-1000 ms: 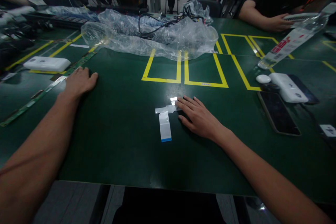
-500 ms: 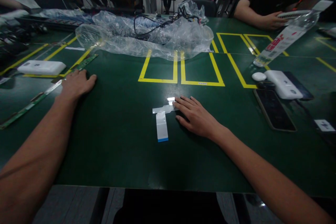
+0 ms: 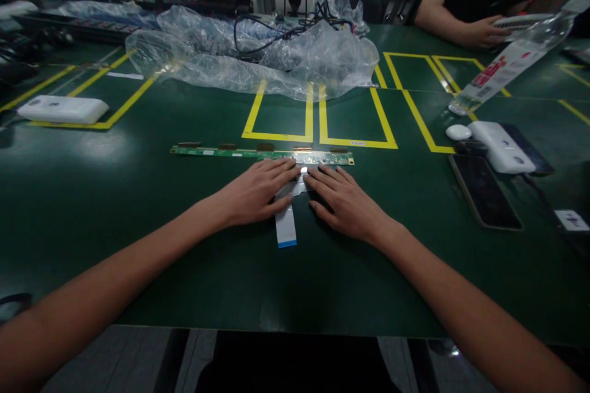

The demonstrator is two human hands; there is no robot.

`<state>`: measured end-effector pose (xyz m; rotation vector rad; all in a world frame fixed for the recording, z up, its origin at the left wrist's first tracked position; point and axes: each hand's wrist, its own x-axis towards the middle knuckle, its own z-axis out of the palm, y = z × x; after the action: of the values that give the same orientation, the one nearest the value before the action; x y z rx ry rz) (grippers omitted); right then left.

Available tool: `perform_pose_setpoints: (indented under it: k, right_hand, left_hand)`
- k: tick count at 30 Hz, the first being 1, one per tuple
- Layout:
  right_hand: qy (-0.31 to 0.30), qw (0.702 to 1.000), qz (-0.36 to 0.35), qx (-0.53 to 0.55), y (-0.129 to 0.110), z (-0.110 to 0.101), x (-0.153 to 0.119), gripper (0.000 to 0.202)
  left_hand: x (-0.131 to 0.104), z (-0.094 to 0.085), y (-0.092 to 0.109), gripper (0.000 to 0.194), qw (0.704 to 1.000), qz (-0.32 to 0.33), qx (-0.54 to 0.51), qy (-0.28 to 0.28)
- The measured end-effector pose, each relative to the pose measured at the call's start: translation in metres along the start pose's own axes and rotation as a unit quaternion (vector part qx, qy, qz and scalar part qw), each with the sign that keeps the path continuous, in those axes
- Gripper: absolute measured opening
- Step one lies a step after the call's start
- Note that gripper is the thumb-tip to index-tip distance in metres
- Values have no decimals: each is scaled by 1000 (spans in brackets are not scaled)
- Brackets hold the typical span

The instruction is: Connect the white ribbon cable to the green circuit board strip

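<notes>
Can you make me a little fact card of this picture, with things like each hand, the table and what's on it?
Left hand: palm down, over part of the ribbon
Right hand: palm down, fingertips at the ribbon
Ribbon: white, blue at its near end
Board: long, thin, green; just beyond the hands
Table: dark green, marked with yellow tape
Back: clear plastic with black cables
Right side: phone, bottle
Other person: one hand visible, far right
</notes>
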<state>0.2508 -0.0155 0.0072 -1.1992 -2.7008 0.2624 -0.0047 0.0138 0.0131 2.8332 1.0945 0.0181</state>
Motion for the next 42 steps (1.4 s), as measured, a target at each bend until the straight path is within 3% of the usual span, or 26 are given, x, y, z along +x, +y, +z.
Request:
perform_pose_setpoints:
  k: [4, 12, 18, 26, 29, 31, 34, 37, 39, 40, 42]
  right_hand:
    - [3, 1000, -5, -9, -5, 2, 0, 59]
    - [2, 999, 31, -13, -16, 5, 4, 60]
    - [-2, 999, 39, -10, -16, 4, 5, 60]
    - [12, 998, 47, 25, -15, 4, 5, 61]
    - [35, 997, 52, 53, -11, 2, 3, 63]
    - [50, 995, 59, 67, -9, 0, 2, 62]
    - [54, 994, 55, 73, -5, -2, -1, 59]
    - [48, 994, 50, 79, -2, -2, -3, 58]
    - [48, 994, 47, 82, -1, -1, -4, 57]
    - [48, 994, 46, 82, 0, -1, -4, 56]
    - [47, 995, 45, 80, 0, -2, -4, 55]
  left_hand:
    - [-3, 2, 14, 69, 999, 33, 4, 9]
    - [-3, -3, 10, 67, 999, 40, -19, 1]
    - [-1, -7, 3, 54, 998, 24, -59, 13]
    - [0, -3, 0, 52, 998, 59, -18, 29]
    - [4, -2, -10, 51, 998, 47, -11, 38]
    - [6, -2, -29, 53, 999, 13, -1, 37]
    - [-4, -5, -81, 58, 995, -89, 22, 25]
    - [-34, -11, -147, 69, 975, -221, 36, 20]
    - [-62, -15, -186, 89, 956, -289, 46, 34]
    - [-77, -17, -203, 97, 950, -306, 48, 40]
    - [-104, -19, -228, 112, 965, -261, 24, 14]
